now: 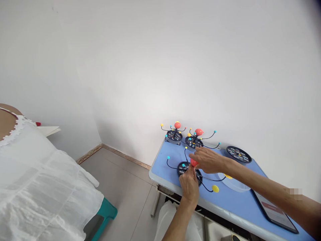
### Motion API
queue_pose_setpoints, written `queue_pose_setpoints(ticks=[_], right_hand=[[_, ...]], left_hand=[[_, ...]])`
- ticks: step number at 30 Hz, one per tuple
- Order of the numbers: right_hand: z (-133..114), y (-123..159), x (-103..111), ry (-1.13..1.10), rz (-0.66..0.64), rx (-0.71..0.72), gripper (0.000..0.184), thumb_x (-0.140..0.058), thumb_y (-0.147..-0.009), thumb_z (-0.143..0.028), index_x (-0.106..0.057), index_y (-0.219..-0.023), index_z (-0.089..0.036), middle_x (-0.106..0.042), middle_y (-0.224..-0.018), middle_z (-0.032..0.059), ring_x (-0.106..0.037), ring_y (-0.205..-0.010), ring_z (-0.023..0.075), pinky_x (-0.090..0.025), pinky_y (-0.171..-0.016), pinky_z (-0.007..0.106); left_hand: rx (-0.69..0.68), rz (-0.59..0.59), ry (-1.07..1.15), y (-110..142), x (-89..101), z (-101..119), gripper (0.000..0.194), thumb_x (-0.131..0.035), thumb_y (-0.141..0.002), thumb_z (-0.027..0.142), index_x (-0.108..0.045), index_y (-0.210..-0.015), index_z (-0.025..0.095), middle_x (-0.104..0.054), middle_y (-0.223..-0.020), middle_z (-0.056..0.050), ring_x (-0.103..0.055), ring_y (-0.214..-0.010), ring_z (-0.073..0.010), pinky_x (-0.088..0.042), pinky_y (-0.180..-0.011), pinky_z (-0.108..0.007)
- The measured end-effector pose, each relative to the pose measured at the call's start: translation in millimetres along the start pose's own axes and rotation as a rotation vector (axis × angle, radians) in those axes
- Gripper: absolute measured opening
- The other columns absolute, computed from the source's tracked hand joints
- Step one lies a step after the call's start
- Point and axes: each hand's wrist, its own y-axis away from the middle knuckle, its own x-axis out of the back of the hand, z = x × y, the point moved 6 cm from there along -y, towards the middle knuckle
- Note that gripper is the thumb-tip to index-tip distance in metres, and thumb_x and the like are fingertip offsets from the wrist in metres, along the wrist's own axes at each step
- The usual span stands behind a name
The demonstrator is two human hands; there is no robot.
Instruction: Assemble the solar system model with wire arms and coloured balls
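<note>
A solar system model [181,170] stands on the blue table, with a round black base and thin curved black arms tipped with yellow and blue balls. At its centre is a red ball [193,162]. My right hand [207,160] is closed around this ball from the right and above. Just below the ball, my left hand [190,183] pinches at the model's centre; the exact part between its fingers is hidden. A yellow ball [215,189] on one arm sticks out to the right of my left hand.
Two similar models, one at the back left [175,135] and one beside it [194,142], stand by the wall. A bare black disc base [238,154], a clear plastic dish [238,184] and a tablet [274,211] lie rightward. A person in white [45,180] sits left on a green stool [107,211].
</note>
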Motion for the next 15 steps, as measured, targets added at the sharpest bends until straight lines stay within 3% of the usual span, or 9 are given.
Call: queue_pose_setpoints(ticks=[7,15], right_hand=[[-0.6,1.0,4.6,0.019,0.023,-0.010,0.014,-0.065,-0.089,-0.030,-0.066,-0.083,-0.017,-0.068,-0.070,0.0080,-0.062,-0.077,0.0257,-0.038,-0.066,0.033],[1.4,2.7,8.5,0.030,0.056,0.000,0.026,-0.072,-0.085,-0.036,-0.067,-0.100,-0.014,-0.067,-0.087,0.0113,-0.061,-0.084,0.0286,-0.041,-0.068,0.034]], left_hand=[[-0.006,0.031,0.006,-1.1,3.0,-0.8,0.023,-0.049,-0.096,0.013,-0.071,-0.103,0.018,-0.077,-0.065,-0.003,-0.072,-0.054,-0.0190,-0.043,-0.047,-0.025],[-0.006,0.063,0.008,-1.4,2.5,-2.9,0.027,-0.048,-0.095,0.014,-0.071,-0.108,0.016,-0.077,-0.065,-0.004,-0.073,-0.055,-0.0203,-0.046,-0.048,-0.026]])
